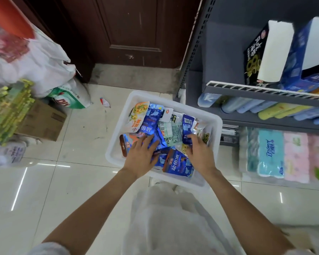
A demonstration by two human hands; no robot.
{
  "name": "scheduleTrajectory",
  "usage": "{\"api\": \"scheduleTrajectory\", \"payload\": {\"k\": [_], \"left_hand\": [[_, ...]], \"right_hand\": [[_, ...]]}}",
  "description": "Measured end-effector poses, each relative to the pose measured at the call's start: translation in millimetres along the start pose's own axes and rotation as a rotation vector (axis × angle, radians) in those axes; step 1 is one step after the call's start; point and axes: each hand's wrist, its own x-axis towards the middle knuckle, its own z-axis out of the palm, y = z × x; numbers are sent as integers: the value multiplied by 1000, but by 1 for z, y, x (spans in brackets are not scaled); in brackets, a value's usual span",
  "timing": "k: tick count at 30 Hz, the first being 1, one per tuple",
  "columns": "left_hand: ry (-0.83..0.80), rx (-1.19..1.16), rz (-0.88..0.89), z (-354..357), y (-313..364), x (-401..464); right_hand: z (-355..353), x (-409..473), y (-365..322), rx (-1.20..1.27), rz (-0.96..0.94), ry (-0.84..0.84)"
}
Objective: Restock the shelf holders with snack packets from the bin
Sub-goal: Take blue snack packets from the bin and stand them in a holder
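White bin [116, 144] on floor tiles, dead centre, heaped with snack packets [156, 124], mostly blue. Left hand [141, 156] at 9 o'clock side of pile, fingers spread flat over blue packets, likely pinning or sifting. Right hand [199, 150] at 3 o'clock side, fingers curled, pinching upright blue packet [187, 128] by lower edge, probably to lift out. Shelf [265, 96] at 2 o'clock of bin, close for short reach; boxes [254, 57] up top, tissue packs [271, 155] below. Holders not clearly seen. Cardboard box [42, 120] at 9 o'clock.
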Motion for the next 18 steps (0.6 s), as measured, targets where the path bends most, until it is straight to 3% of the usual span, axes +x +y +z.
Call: {"api": "scheduleTrajectory", "payload": {"k": [3,6,9,11,13,15,18], "left_hand": [[-27,45,51,-3,13,8],[144,46,98,-2,16,13],[405,-123,173,-16,17,12],[492,-350,119,-49,21,12],[500,-590,-46,-87,26,15],[453,-851,-191,-109,29,24],[425,-1137,-284,-123,34,41]], "right_hand": [[1,-2,1,-25,-36,-46],[-2,-1,7,-10,-41,-67],[-24,-5,9,80,-144,165],[-53,-7,10,182,-110,305],[-80,-11,13,368,11,360],[-99,-16,17,781,119,339],[-114,-28,24,1143,201,337]]}}
